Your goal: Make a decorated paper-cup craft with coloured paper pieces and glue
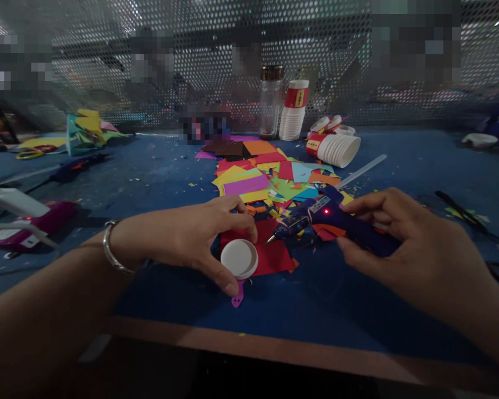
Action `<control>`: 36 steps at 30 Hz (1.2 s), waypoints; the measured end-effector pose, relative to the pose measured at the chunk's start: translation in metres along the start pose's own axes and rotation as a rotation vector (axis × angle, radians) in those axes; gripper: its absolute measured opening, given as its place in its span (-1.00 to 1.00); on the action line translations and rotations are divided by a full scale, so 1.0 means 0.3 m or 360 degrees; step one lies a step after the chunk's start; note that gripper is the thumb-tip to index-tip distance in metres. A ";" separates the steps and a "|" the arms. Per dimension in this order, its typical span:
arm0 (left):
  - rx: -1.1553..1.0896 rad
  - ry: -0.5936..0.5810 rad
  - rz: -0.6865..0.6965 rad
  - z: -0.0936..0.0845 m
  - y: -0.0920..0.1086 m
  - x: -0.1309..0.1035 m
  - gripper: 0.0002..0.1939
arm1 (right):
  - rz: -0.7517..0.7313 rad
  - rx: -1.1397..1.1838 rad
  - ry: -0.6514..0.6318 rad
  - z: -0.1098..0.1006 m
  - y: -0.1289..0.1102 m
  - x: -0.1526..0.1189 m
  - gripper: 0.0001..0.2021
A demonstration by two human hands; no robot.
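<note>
My left hand (205, 233), with a silver bangle at the wrist, curls its thumb and fingers around a white round dish-like piece (239, 258). Under that piece lie red paper (274, 256) and a purple piece (238, 295) whose end sticks out towards me. My right hand (399, 238) is at the handle of a dark blue glue gun (324, 213), thumb and fingers on either side of it. The gun shows a red light, and its metal tip points left at the red paper, beside the white piece. A translucent glue stick (363, 170) extends from its back.
Coloured paper scraps (286, 185) spread behind the gun. Farther back stand a clear bottle (270, 102) and stacked paper cups (293, 111); more cups (336, 149) lie sideways. A magenta power strip (45, 221) is at left, black cable (461, 211) at right.
</note>
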State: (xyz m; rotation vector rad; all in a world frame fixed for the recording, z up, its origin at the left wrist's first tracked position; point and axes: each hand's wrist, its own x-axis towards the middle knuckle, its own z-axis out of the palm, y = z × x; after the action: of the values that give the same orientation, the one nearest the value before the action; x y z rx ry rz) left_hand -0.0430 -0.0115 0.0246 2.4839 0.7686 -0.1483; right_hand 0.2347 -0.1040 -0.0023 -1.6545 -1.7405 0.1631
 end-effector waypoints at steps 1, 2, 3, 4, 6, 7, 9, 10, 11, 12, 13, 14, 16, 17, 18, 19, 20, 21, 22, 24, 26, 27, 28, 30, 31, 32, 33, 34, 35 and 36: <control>0.0005 -0.0001 0.0008 0.000 -0.002 -0.001 -0.38 | 0.0000 0.0002 0.0001 0.000 -0.001 0.000 -0.76; 0.0011 -0.0004 0.0015 0.000 -0.003 -0.002 -0.36 | -0.0003 0.0005 0.0000 0.000 -0.001 -0.001 -0.76; 0.0015 -0.0003 0.0020 0.001 -0.004 -0.003 -0.35 | -0.0005 0.0007 0.0001 0.000 -0.001 -0.002 -0.76; 0.0021 -0.0003 0.0021 0.001 -0.005 -0.004 -0.33 | -0.0008 0.0009 -0.0003 0.000 -0.001 -0.002 -0.76; 0.0036 -0.0002 0.0014 0.003 -0.003 -0.007 -0.29 | -0.0024 0.0006 -0.0010 0.000 0.000 -0.004 -0.76; 0.0046 0.0005 0.0012 0.004 -0.002 -0.008 -0.28 | -0.0028 0.0004 -0.0011 0.000 0.000 -0.004 -0.76; 0.0068 0.0018 0.0020 0.004 0.001 -0.012 -0.28 | -0.0031 0.0003 -0.0012 0.000 0.000 -0.004 -0.76; 0.0078 0.0019 0.0022 0.003 0.003 -0.014 -0.28 | -0.0031 0.0006 -0.0006 0.000 0.000 -0.003 -0.75; 0.0085 0.0021 0.0024 0.001 0.005 -0.017 -0.27 | -0.0031 0.0010 -0.0006 0.000 0.000 -0.003 -0.75; 0.0092 0.0026 0.0020 0.001 0.008 -0.022 -0.26 | -0.0031 0.0010 -0.0002 0.000 0.000 -0.002 -0.75; 0.0103 0.0046 0.0005 0.002 0.012 -0.027 -0.23 | -0.0031 0.0004 0.0003 0.000 0.000 -0.001 -0.75; 0.0118 0.0097 -0.0025 0.006 0.017 -0.032 -0.19 | -0.0028 -0.0006 0.0007 0.000 0.000 0.000 -0.74; 0.0160 0.0273 -0.0114 0.026 0.032 -0.044 -0.05 | -0.0024 -0.0032 0.0022 0.001 0.003 0.002 -0.74; 0.0184 0.0395 -0.0174 0.042 0.042 -0.051 0.01 | -0.0027 -0.0045 0.0034 0.002 0.005 0.002 -0.74; 0.0197 0.0482 -0.0210 0.063 0.052 -0.056 0.07 | -0.0036 -0.0057 0.0048 0.003 0.008 0.003 -0.75; 0.0218 0.0570 -0.0252 0.087 0.062 -0.062 0.10 | -0.0047 -0.0069 0.0060 0.004 0.010 0.003 -0.75; 0.0235 0.0618 -0.0281 0.113 0.071 -0.066 0.11 | -0.0059 -0.0078 0.0074 0.005 0.013 0.003 -0.75; 0.0257 0.0673 -0.0278 0.139 0.078 -0.070 0.13 | -0.0069 -0.0082 0.0079 0.006 0.014 0.003 -0.75; 0.0277 0.0730 -0.0291 0.164 0.085 -0.072 0.13 | -0.0072 -0.0081 0.0071 0.007 0.014 0.004 -0.75; 0.0316 0.0832 -0.0314 0.205 0.094 -0.073 0.12 | -0.0069 -0.0077 0.0051 0.008 0.012 0.004 -0.74; 0.0352 0.0911 -0.0323 0.230 0.101 -0.071 0.05 | -0.0063 -0.0085 0.0038 0.008 0.009 0.005 -0.74; 0.0369 0.0933 -0.0316 0.235 0.105 -0.070 0.02 | -0.0060 -0.0090 0.0039 0.009 0.008 0.004 -0.74; 0.0387 0.0943 -0.0303 0.238 0.108 -0.068 -0.02 | -0.0059 -0.0095 0.0044 0.009 0.008 0.004 -0.74; 0.0413 0.0945 -0.0277 0.235 0.112 -0.064 -0.08 | -0.0049 -0.0102 0.0043 0.010 0.007 0.003 -0.74; 0.0420 0.0940 -0.0270 0.233 0.113 -0.064 -0.11 | -0.0041 -0.0103 0.0043 0.010 0.007 0.002 -0.74; 0.0424 0.0935 -0.0270 0.230 0.113 -0.063 -0.12 | -0.0033 -0.0106 0.0045 0.010 0.006 0.001 -0.74; 0.0428 0.0934 -0.0270 0.229 0.113 -0.064 -0.14 | -0.0025 -0.0106 0.0045 0.009 0.006 0.001 -0.74; 0.0437 0.0930 -0.0266 0.228 0.111 -0.064 -0.16 | -0.0019 -0.0099 0.0045 0.009 0.005 0.000 -0.74; 0.0451 0.0930 -0.0255 0.228 0.109 -0.065 -0.17 | -0.0017 -0.0088 0.0043 0.008 0.005 0.000 -0.74; 0.0465 0.0931 -0.0239 0.229 0.106 -0.066 -0.18 | -0.0018 -0.0077 0.0045 0.007 0.005 0.000 -0.74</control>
State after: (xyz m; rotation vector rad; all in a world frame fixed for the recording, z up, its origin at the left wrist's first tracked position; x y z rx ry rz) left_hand -0.0383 -0.0793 -0.0145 2.7732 1.2452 0.4673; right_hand 0.2347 -0.1030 -0.0045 -1.6736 -1.7450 0.0926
